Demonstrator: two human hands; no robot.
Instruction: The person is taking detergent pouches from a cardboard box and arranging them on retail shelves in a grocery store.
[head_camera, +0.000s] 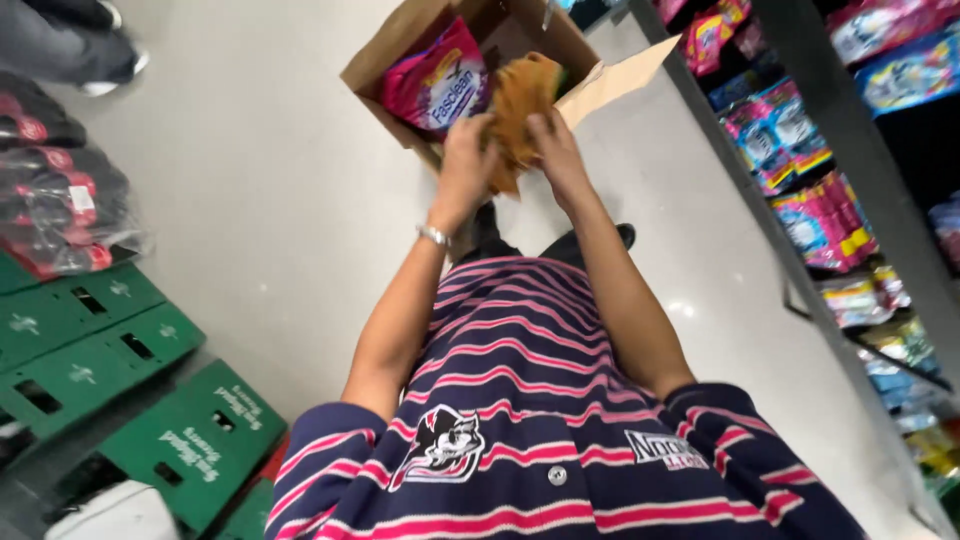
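Striped in navy and pink, my shirt (520, 420) fills the bottom of the view, and both my arms reach out from it toward an open cardboard box (400, 50) on the pale floor (270, 200).

My left hand (466, 150), with a silver bracelet (433, 236) at the wrist, and my right hand (556, 145) are both closed around an orange packet (520, 100), one on each side. The packet sits just above the rim of the box, between the two hands, and its lower part is pinched in my fingers. It is blurred, so I cannot make out its exact shape.

It looks like a soft plastic pouch, light and crinkly, which would give under pressure rather than hold its form. I judge the film to be a bit slippery, so holding it by both side edges, as I do now, seems safer than pinching a corner. Squeezing hard in the middle could crush whatever is inside.

A pink packet (435, 80) lies inside the box, just left of the orange one. On my right a shelf (800, 90) carries rows of bright packets (820, 225). On my left stand green crates (110, 330), and above them a wrapped pack of dark bottles (60, 210). Someone else's shoe (115, 72) shows at the top left.
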